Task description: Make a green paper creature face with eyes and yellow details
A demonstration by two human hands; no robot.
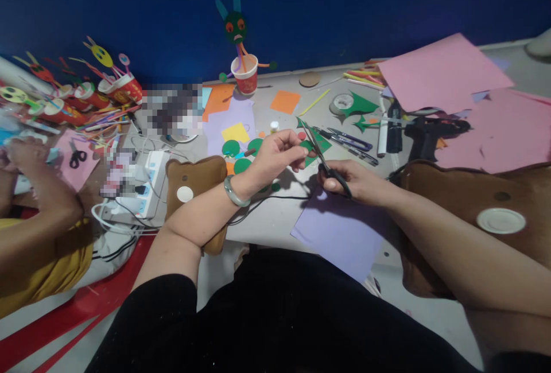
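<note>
By the near purple paper (340,229), my right hand (344,181) holds gray, black-handled scissors (322,162) beside my left hand (279,155); whether it pinches anything, I can't tell.

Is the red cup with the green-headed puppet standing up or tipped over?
Standing up: the red cup has its base on the table and its opening facing upward.

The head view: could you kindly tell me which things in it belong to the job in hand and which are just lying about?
In the job:
- scissors, in the right hand
- green piece, at the fingertips of the left hand

Lying about, it seems:
- orange square
- tape
- pink paper
- power strip
</note>
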